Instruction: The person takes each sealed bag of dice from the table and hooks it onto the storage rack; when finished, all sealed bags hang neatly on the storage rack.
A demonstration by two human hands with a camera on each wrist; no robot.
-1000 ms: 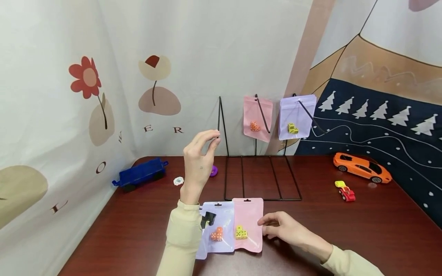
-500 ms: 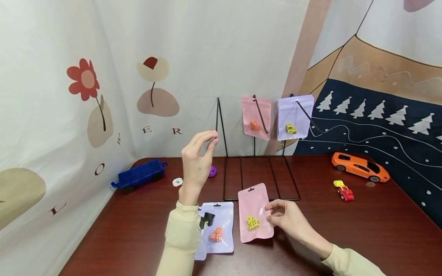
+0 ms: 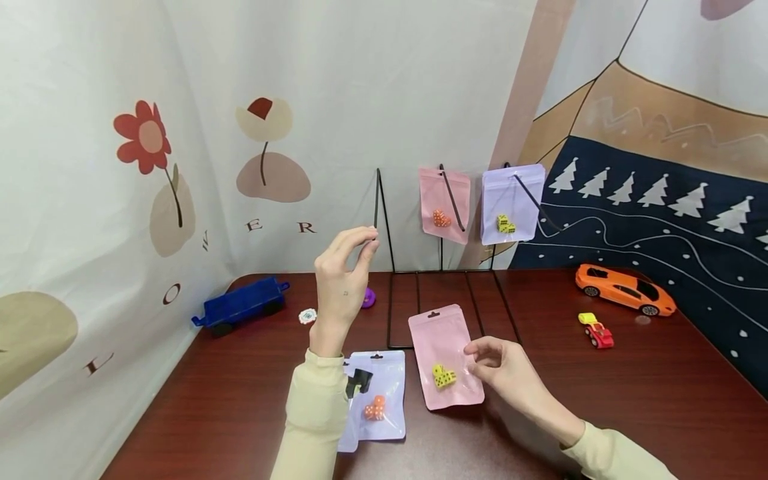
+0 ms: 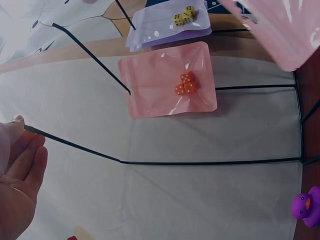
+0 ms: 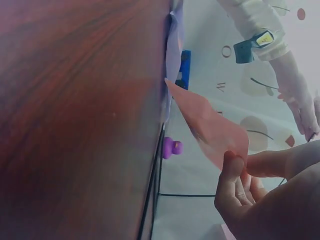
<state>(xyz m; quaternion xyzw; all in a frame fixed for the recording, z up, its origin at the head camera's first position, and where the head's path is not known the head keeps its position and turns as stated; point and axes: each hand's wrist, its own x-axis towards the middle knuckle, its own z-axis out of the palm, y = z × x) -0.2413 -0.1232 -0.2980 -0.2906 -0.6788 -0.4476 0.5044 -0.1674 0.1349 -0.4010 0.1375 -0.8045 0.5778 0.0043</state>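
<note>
pink bag (image 3: 441,340) of yellow dice (image 3: 443,378) left of right hand (image 3: 511,375), which pinches its edge; left hand (image 3: 341,287) pinches black hook (image 4: 75,144).

On the table (image 3: 204,400), a white chip (image 3: 307,316) lies between a blue wagon (image 3: 243,305) and a purple duck (image 4: 304,206), an orange car (image 3: 625,291) stands behind a red toy (image 3: 599,335) at the right, and cloth (image 3: 360,80) printed with flowers (image 3: 142,137) and trees (image 3: 657,193) hangs behind.

I pinch the tilted pink bag (image 3: 441,343) of yellow dice (image 3: 444,377) by its right edge, near side of the rack (image 3: 441,271).
</note>
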